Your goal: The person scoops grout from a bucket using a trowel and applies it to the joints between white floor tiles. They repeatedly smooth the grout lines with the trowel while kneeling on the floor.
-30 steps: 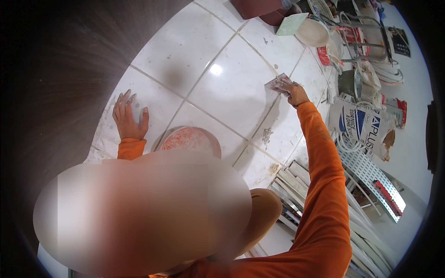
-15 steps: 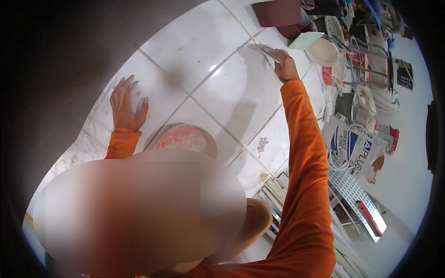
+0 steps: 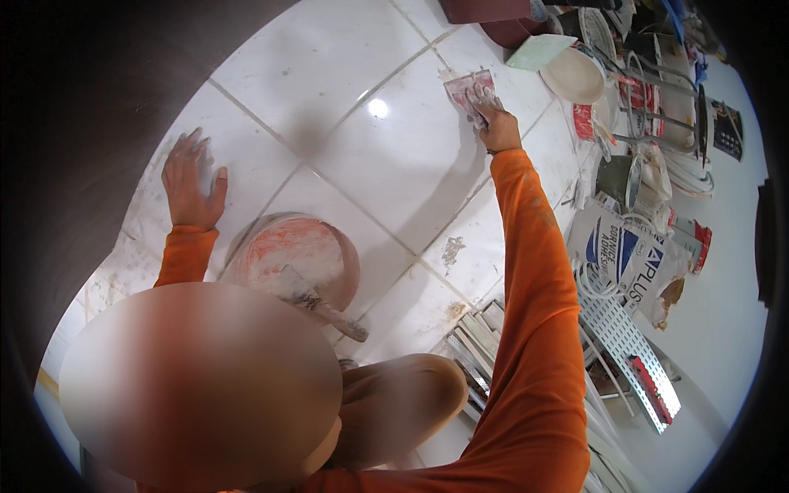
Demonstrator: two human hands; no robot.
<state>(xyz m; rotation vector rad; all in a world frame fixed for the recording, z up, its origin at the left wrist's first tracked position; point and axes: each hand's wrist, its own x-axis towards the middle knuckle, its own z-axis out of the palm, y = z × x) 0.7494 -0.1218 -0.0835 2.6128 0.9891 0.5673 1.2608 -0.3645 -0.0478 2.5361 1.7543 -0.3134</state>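
Observation:
My right hand reaches far forward on the white tiled floor, its fingers closed on a flat reddish putty spreader smeared with white. The spreader's wide edge is at the tile surface near a grout line. My left hand lies on the tiles at the left with its fingers spread and holds nothing. Between my arms, closer to me, stands a round pinkish tub with pale, red-streaked residue inside. Across its near rim rests a putty knife coated in white, its handle sticking out to the right.
A pale bowl, a light green board and a dark red container stand at the far right. Torn paper sack, perforated metal strip and long pale strips line the right side. My bent knee is close by.
My right hand has turned the spreader from nearly edge-on to showing its flat reddish face. The view has shifted, uncovering more of the tub and the putty knife. My left hand stays spread.

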